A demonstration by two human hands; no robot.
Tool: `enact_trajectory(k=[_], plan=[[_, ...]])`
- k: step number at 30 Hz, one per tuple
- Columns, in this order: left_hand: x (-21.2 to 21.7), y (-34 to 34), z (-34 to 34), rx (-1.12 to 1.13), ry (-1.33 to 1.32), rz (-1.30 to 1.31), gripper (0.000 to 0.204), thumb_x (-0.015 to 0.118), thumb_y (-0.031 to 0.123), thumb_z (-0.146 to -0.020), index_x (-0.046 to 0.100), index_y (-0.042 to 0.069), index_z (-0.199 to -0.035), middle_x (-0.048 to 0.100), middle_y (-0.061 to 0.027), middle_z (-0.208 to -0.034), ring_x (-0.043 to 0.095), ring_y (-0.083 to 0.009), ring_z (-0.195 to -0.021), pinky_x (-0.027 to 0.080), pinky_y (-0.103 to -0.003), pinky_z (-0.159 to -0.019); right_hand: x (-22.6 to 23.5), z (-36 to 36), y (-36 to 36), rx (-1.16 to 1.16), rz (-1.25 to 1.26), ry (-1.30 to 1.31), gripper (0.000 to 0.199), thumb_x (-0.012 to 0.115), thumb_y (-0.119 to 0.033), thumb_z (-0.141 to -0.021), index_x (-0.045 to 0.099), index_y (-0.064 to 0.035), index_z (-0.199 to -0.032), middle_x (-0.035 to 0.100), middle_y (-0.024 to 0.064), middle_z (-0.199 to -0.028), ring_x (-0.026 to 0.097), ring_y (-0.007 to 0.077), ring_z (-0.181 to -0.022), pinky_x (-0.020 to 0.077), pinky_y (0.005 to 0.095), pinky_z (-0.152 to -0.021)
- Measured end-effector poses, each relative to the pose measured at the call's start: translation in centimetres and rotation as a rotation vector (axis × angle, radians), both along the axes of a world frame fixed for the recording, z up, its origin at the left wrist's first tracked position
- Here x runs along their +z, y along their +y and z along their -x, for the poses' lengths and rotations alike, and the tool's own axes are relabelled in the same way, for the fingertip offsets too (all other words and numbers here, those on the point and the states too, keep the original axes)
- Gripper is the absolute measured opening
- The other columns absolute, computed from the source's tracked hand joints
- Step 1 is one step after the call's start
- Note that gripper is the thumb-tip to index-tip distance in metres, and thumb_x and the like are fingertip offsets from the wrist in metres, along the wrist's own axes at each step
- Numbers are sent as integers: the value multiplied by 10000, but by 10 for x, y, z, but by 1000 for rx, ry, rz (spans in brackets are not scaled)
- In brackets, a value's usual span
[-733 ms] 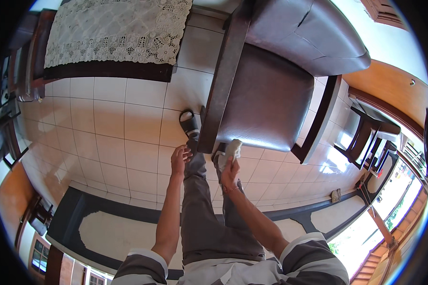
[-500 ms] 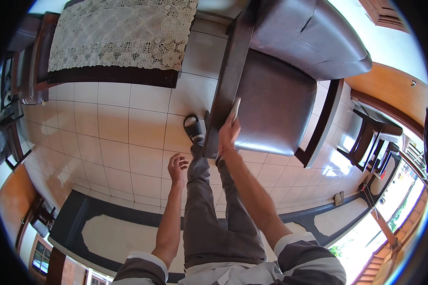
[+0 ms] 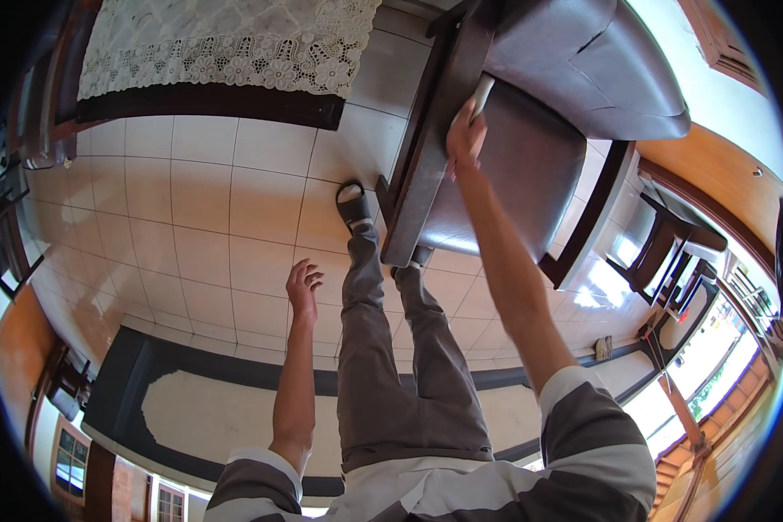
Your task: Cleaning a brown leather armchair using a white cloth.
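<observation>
My right hand (image 3: 467,139) is closed round a pale, whitish flat object (image 3: 485,87), whose far end sticks out beyond the fingers; its kind I cannot make out. That hand is at the inner side of the dark wooden armrest (image 3: 426,165) of an armchair, toward the backrest (image 3: 600,78). Beside it lies the brown leather-like seat (image 3: 531,165). Over the floor on the left hangs my left hand (image 3: 304,283), its fingers loosely bent and apart, holding nothing.
A dark wooden table with a cream lace cloth (image 3: 226,52) stands at the far left. More dark chairs (image 3: 665,248) are at the right. Behind me runs a low grey-edged ledge (image 3: 226,418). The floor (image 3: 209,200) is of light tiles.
My right hand has moved away from me along the armrest toward the backrest, with the pale object in it. My left hand stays free at my side. The whole view has shifted slightly.
</observation>
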State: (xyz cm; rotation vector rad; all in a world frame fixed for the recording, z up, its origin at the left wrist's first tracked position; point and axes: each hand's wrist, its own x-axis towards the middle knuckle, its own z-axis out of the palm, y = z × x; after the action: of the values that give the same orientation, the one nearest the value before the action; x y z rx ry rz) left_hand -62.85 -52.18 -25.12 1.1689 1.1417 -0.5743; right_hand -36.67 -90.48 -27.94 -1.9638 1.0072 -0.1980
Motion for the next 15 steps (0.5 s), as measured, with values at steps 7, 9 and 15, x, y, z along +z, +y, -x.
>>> enact_trajectory(k=[7,9,15], plan=[[10,-42,-13,-110,12,103,335,515,325,-1074,608,71,-1272,659,-46,-1062,657,-165,-924,490,-340,-805,60,265,155,-54,-133,478,504,481,-408,-1081,642,66,-1019,626,298,-784,631,469,-757,455,526,-676],[10,-50,-13,-230,35,117,362,512,352,-1070,605,66,-1272,661,-52,-1080,664,-174,-937,498,-347,-823,87,296,163,35,-336,812,516,507,-422,-1079,639,76,-1040,587,201,-703,585,228,-713,478,431,-708],[30,-33,-2,-262,-84,1016,988,612,737,-893,377,61,-1575,542,-150,-1504,605,-257,-1297,526,-357,-1016,145,267,155,524,-906,560,471,471,-390,-1107,608,48,-1214,682,138,-934,640,191,-915,507,384,-798]])
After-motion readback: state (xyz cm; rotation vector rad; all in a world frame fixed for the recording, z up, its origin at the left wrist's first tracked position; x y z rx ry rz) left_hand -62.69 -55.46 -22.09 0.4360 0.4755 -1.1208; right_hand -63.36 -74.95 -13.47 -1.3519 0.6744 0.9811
